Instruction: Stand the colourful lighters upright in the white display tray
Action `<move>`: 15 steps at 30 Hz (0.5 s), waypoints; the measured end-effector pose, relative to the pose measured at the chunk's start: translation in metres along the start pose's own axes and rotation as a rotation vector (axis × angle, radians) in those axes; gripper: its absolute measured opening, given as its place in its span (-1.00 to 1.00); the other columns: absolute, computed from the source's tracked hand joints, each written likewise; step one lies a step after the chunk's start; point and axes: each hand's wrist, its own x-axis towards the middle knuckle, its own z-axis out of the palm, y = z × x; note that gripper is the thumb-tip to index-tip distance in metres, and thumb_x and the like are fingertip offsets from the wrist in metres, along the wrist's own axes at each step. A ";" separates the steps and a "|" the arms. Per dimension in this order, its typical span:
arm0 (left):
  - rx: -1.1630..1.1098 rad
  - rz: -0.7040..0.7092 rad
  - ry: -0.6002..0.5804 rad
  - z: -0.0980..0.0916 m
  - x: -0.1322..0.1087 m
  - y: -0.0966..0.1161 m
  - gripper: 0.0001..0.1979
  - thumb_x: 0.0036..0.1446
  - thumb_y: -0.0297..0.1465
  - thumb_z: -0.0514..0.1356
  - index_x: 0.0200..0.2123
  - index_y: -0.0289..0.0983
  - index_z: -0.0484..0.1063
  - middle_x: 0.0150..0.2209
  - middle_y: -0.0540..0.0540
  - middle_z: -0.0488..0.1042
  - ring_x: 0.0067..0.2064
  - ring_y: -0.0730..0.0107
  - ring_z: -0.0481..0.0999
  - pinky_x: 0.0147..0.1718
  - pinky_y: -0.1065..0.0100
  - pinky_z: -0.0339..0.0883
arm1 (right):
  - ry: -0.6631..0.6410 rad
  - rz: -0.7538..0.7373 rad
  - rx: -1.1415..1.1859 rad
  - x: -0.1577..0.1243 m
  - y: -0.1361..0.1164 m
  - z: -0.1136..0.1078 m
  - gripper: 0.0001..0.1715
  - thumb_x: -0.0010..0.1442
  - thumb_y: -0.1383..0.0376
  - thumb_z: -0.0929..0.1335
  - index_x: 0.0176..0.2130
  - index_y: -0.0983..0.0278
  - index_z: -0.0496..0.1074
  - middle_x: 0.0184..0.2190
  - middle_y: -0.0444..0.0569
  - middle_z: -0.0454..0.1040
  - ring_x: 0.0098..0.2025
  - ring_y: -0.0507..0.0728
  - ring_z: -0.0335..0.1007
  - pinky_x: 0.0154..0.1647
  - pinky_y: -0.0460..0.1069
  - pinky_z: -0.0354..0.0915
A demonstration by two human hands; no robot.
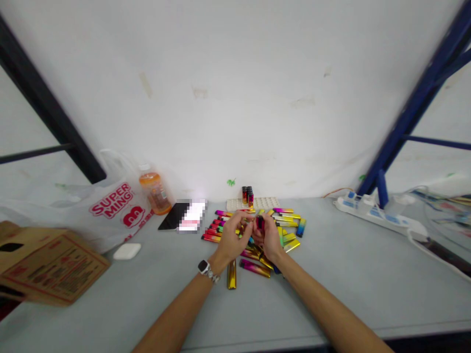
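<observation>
Shiny lighters [255, 268] in red, pink, gold, yellow and blue lie in a loose heap around and under both hands. My right hand [270, 238] is closed around one dark-topped lighter with a pink-red body [260, 224], held upright above the heap. Close beside it, my left hand [231, 239] has its thumb and fingers curled in towards that lighter; what sits in its fingertips is too small to make out. Behind the hands, several lighters [248, 196] stand upright in a white gridded tray [270, 202] against the wall.
To the left are a tablet [171, 215], an orange drink bottle [156, 193], a white plastic bag [88, 206], a cardboard box [55, 267] and a small white case [127, 251]. A power strip [382, 218] with cables lies right. Blue posts [408, 108] rise there.
</observation>
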 end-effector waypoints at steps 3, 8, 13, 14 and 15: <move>0.000 -0.005 0.039 -0.002 0.001 0.000 -0.86 0.24 -0.41 0.12 -0.15 -0.25 0.41 -0.20 -0.11 0.47 -0.28 0.41 0.48 -0.29 0.38 0.39 | -0.052 0.004 0.142 -0.001 -0.006 0.004 -0.49 0.14 -0.12 0.26 -0.52 0.22 0.23 -0.66 -0.22 0.13 -0.66 -0.03 -0.02 -0.71 -0.11 -0.01; 0.018 -0.018 0.100 -0.005 0.002 -0.002 -0.86 0.23 -0.42 0.14 -0.15 -0.25 0.42 -0.18 -0.10 0.48 -0.24 0.40 0.48 -0.29 0.39 0.37 | -0.037 -0.035 0.040 -0.006 -0.014 0.008 -0.57 0.11 -0.07 0.38 -0.29 0.16 0.21 -0.63 -0.30 0.23 -0.67 -0.04 0.05 -0.77 -0.19 -0.08; 0.057 -0.006 0.114 -0.006 0.004 0.000 -0.86 0.25 -0.41 0.11 -0.18 -0.25 0.45 -0.21 -0.09 0.49 -0.21 0.37 0.46 -0.29 0.39 0.35 | -0.017 -0.044 -0.066 -0.010 -0.018 0.008 -0.53 0.10 -0.09 0.38 -0.25 0.18 0.23 -0.68 -0.36 0.14 -0.72 -0.10 -0.14 -0.76 -0.19 -0.23; 0.059 -0.007 0.119 -0.006 0.004 0.000 -0.86 0.25 -0.41 0.11 -0.18 -0.25 0.45 -0.22 -0.09 0.49 -0.22 0.37 0.46 -0.30 0.39 0.34 | -0.001 -0.048 -0.083 -0.009 -0.018 0.008 -0.54 0.10 -0.09 0.38 -0.31 0.20 0.23 -0.68 -0.35 0.11 -0.71 -0.10 -0.16 -0.74 -0.17 -0.23; 0.060 -0.011 0.121 -0.006 0.004 0.001 -0.86 0.25 -0.41 0.11 -0.18 -0.25 0.45 -0.22 -0.09 0.49 -0.24 0.38 0.46 -0.31 0.40 0.34 | 0.019 -0.058 -0.114 -0.009 -0.016 0.007 -0.53 0.11 -0.10 0.37 -0.38 0.22 0.22 -0.69 -0.34 0.06 -0.70 -0.10 -0.18 -0.72 -0.16 -0.22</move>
